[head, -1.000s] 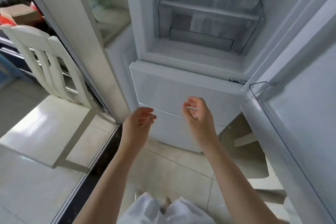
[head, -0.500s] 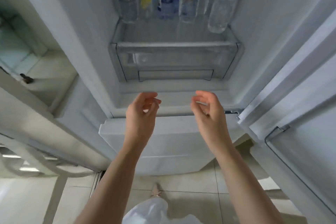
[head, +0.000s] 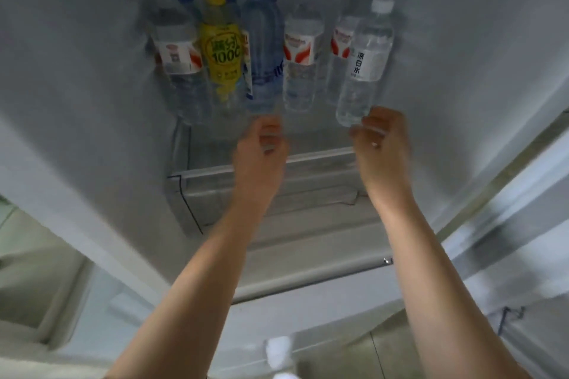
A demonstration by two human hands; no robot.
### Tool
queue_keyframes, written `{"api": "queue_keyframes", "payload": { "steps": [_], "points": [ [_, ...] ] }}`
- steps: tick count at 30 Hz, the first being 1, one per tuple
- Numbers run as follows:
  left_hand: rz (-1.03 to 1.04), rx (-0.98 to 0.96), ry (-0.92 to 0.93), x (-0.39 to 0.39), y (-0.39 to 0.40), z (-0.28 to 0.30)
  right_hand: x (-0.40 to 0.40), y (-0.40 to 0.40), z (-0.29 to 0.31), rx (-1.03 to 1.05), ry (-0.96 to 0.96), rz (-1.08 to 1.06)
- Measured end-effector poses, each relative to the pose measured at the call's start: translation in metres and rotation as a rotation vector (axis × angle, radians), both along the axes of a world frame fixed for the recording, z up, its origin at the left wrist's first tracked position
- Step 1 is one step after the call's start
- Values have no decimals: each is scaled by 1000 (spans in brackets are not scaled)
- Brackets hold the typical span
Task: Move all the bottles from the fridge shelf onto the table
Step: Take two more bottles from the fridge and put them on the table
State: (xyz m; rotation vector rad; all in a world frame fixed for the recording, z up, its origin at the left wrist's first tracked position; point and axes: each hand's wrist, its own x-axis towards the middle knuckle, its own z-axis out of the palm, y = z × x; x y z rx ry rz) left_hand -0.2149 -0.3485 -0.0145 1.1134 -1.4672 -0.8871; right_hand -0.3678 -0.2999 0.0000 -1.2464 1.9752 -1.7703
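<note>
Our view has swung up to the bottles standing on the fridge shelf, and our left hand and right hand, loosely curled and empty, have risen just beneath them, so none is moved yet.

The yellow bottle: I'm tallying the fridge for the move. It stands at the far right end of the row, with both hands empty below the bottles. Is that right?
Not quite. In the head view the yellow bottle stands second from the left in the row; a clear white-capped bottle is at the right end. Both the left hand and the right hand are indeed empty below the bottles.
</note>
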Motion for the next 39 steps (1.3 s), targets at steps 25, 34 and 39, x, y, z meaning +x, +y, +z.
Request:
{"api": "queue_keyframes", "payload": {
  "steps": [25,34,39],
  "points": [
    [87,-111,10,-104,-146,18,-61,-123,11,-68,-116,21],
    [178,-212,36,-97,-116,14,-60,-111,6,-119,-171,45],
    [156,-175,110,-89,-96,14,-56,-94,10,-174,-175,36]
  ]
}}
